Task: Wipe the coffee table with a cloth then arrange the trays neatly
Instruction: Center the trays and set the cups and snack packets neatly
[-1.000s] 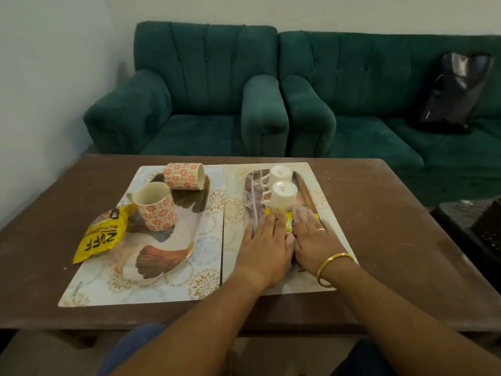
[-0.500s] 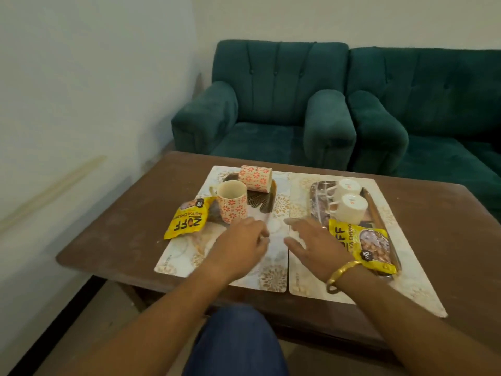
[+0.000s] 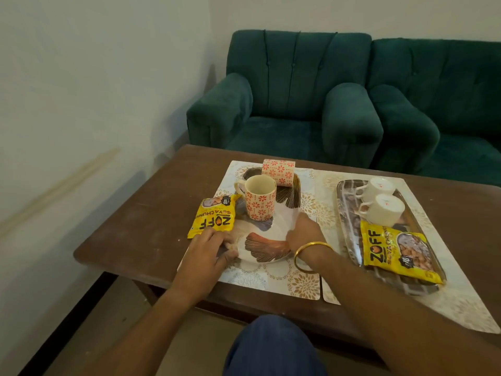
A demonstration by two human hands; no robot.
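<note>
An oval white tray with leaf prints (image 3: 267,246) lies on the left placemat (image 3: 303,284) of the brown coffee table (image 3: 141,226). My left hand (image 3: 207,249) curls around its near left rim, right below a yellow snack packet (image 3: 214,219). My right hand (image 3: 305,234) grips the tray's right rim. On this tray one orange-patterned mug (image 3: 260,199) stands upright and another (image 3: 278,172) lies on its side. A dark rectangular tray (image 3: 348,234) on the right placemat (image 3: 461,302) carries two white cups (image 3: 385,210) and a second yellow packet (image 3: 398,249). No cloth is in view.
Green armchairs (image 3: 284,104) stand just behind the table's far edge. A white wall (image 3: 81,104) runs along the left. My knee in blue trousers (image 3: 271,348) is below the table's near edge. Bare tabletop shows left of the placemats.
My hands left the right tray, where a yellow packet now lies, and moved left onto the rims of the leaf-printed tray. My view has swung left.
</note>
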